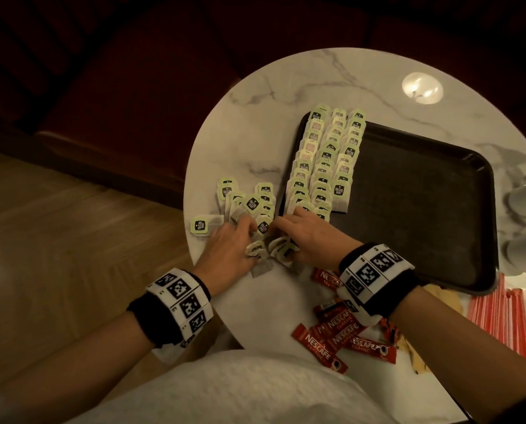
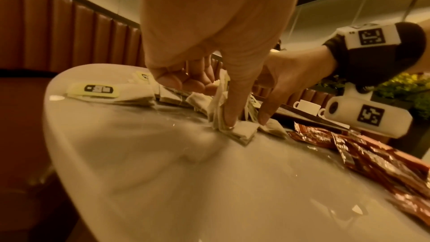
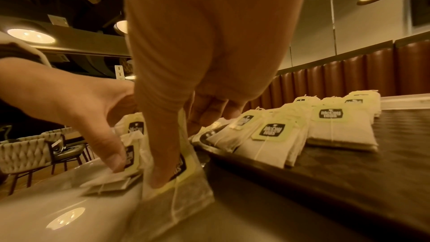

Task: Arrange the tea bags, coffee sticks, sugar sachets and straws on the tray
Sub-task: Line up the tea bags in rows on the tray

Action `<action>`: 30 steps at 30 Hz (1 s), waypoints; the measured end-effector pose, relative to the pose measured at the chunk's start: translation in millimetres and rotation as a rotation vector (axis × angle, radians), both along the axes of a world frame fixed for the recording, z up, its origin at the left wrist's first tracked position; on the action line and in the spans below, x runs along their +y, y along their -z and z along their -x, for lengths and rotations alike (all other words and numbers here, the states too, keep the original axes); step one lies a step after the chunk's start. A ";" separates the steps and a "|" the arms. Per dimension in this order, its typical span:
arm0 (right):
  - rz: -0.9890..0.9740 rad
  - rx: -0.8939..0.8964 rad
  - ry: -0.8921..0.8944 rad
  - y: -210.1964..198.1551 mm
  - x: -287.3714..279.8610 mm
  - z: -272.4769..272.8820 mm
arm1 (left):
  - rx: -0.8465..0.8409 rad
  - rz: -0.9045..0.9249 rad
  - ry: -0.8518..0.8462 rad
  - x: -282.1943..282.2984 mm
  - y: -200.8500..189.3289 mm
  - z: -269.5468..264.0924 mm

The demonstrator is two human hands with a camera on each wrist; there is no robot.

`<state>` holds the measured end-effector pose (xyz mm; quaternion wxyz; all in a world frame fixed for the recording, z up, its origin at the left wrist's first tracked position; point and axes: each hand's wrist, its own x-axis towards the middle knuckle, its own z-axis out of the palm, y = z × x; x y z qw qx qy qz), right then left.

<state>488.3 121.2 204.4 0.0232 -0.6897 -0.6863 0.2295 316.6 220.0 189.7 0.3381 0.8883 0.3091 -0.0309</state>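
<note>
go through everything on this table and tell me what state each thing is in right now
tray: flat on table, mostly bare
tea bag rows: lined up on tray's left side
loose tea bags: heaped on table
left hand: gathering loose bags
right hand: gathering loose bags
coffee sticks: scattered off tray
straws: bundled off tray

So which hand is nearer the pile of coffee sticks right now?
Right. The right hand is just beyond the coffee sticks, its wrist over them; the left hand is further off, on the loose tea bags.
</note>
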 end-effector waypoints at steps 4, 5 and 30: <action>-0.003 0.052 0.017 -0.3 -5.6 -1.2 | -0.066 0.080 0.041 6.1 2.2 -1.8; -0.017 0.091 0.023 -0.5 -7.3 -1.3 | -0.094 0.100 0.055 7.6 -1.3 -2.5; -0.154 0.676 0.516 -14.3 -29.1 4.8 | 0.164 0.075 0.220 22.8 -16.1 -22.6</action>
